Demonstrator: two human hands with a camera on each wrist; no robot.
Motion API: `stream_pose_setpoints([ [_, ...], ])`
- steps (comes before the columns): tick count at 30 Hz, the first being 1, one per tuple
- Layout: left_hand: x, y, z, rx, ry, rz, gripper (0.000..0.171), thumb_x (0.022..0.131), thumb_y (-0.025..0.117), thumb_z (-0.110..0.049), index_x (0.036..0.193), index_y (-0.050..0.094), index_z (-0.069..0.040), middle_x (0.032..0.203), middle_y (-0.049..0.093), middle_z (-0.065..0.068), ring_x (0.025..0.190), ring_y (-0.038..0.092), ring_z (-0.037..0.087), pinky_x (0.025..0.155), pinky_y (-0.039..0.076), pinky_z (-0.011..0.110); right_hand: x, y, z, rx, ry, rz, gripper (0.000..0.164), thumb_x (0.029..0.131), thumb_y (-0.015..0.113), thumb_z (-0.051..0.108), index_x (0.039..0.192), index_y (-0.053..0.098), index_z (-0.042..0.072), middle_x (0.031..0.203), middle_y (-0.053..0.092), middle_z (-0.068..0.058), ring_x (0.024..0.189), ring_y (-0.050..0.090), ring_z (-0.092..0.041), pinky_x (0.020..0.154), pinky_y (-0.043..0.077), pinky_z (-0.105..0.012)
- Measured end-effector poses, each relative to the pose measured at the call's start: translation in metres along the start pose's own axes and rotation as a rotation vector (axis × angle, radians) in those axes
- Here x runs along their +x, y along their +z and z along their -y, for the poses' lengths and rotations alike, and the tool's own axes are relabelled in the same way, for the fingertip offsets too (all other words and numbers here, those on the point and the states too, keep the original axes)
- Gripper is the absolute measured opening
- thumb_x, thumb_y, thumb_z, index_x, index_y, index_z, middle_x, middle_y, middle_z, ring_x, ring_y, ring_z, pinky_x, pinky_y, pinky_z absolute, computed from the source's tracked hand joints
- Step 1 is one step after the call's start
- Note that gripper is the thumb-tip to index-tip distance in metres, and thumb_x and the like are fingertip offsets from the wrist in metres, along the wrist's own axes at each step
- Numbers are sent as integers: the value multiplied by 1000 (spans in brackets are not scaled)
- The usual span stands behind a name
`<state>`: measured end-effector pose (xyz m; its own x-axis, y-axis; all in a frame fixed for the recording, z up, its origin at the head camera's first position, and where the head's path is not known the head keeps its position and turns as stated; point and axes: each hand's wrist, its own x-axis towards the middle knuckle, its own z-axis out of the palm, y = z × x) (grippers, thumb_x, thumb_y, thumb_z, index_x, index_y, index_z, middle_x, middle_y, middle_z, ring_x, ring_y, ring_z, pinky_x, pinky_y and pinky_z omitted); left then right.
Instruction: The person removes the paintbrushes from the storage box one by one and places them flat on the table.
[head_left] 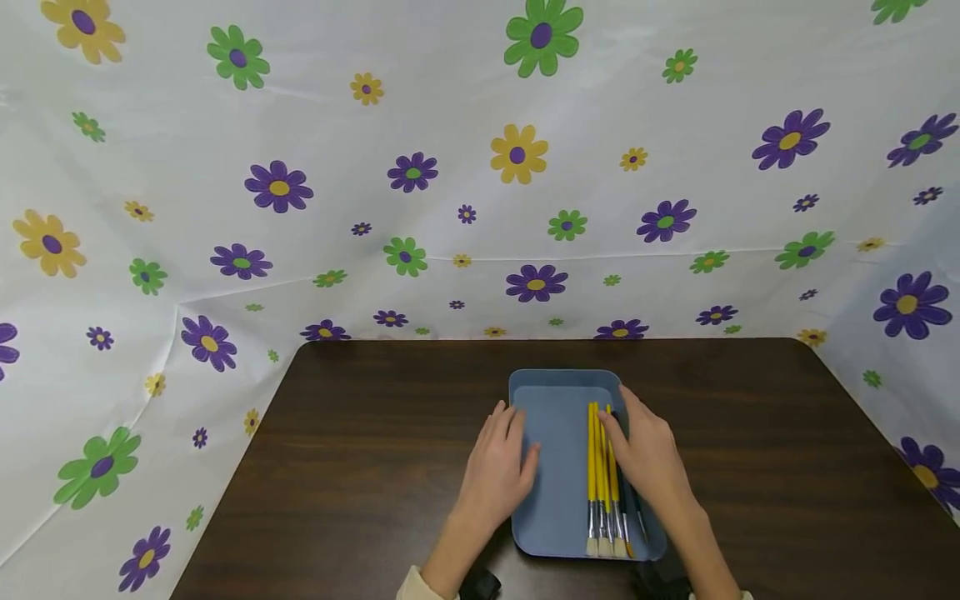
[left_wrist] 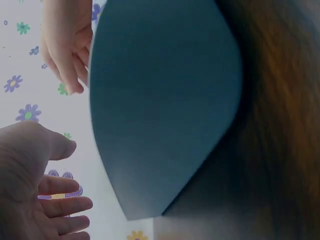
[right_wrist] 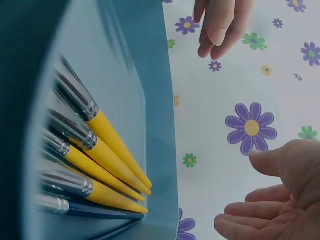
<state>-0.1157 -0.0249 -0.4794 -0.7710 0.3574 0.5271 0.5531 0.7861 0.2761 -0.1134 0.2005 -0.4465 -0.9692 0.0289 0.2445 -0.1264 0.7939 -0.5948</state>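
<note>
A blue-grey rectangular tray (head_left: 558,467) lies on the table, its long sides running away from me. Inside, along its right half, rest several paintbrushes (head_left: 597,467) with yellow handles and pale bristles toward me. Dark-handled paintbrushes (right_wrist: 105,211) lie beside them at the right wall. My left hand (head_left: 497,467) is over the tray's left rim, fingers extended and thumb apart. Over the right rim is my right hand (head_left: 651,450), its fingers loosely straight and partly covering the brushes. Both wrist views show the hands holding nothing; whether they touch the tray I cannot tell.
The dark brown wooden table (head_left: 375,450) extends to both sides of the tray. A white cloth with printed flowers (head_left: 450,167) hangs behind the table and along its sides. Black wrist gear (head_left: 480,585) shows at the near edge.
</note>
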Motion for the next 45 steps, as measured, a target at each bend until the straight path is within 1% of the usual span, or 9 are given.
stream_pose_setpoints([
  [7,-1,5,-13,-75,-60,59,41,96,74,-18,130,64,3,127,65,16,122,62,31,92,59,41,3,-1,-9,59,-22,-50,51,103,63,11,142,47,-17,136,56,-39,123,57,-54,97,50,-64],
  [10,-2,7,-19,-96,-80,95,40,96,73,-17,130,64,2,124,66,14,116,64,28,87,61,39,4,0,-16,83,6,-32,49,104,62,8,142,47,-18,133,58,-38,117,61,-52,93,53,-62],
  [14,-3,10,-29,-109,-83,151,39,96,72,-16,130,64,2,120,68,13,111,66,27,87,60,39,4,1,-24,104,60,2,47,103,60,5,141,46,-19,131,59,-39,111,65,-50,89,56,-60],
  [20,-6,15,-43,-138,-74,234,39,98,71,-17,130,64,3,120,68,15,111,67,28,88,60,39,5,0,-29,123,111,69,46,102,60,1,141,47,-19,135,55,-40,120,60,-52,95,53,-61],
  [25,-7,19,-48,-148,-67,237,40,97,72,-18,131,64,2,120,68,14,111,68,27,87,61,37,7,-3,-34,154,124,109,46,101,62,0,140,48,-19,136,55,-39,120,61,-51,95,53,-59],
  [33,-5,17,-47,-199,-84,213,38,95,74,-15,128,65,3,113,69,14,104,69,26,82,61,36,6,-8,-41,224,111,141,45,100,62,-3,140,49,-19,136,55,-40,120,61,-51,93,56,-56],
  [40,1,17,-55,-293,-112,248,37,97,72,-14,129,65,3,117,68,14,104,69,25,85,61,34,8,-11,-44,225,119,176,47,97,63,-5,139,48,-20,135,55,-40,117,63,-51,90,57,-54],
  [43,3,20,-58,-331,-122,240,40,97,72,-14,131,63,3,120,67,15,106,69,25,85,60,35,8,-11,-45,224,120,181,48,96,64,-6,139,48,-21,133,56,-40,116,64,-50,91,57,-55],
  [45,3,23,-58,-376,-147,231,41,97,72,-13,133,62,4,123,65,15,109,68,27,88,60,37,8,-10,-46,224,122,184,47,96,64,-7,138,49,-21,132,57,-40,115,64,-50,91,57,-55],
])
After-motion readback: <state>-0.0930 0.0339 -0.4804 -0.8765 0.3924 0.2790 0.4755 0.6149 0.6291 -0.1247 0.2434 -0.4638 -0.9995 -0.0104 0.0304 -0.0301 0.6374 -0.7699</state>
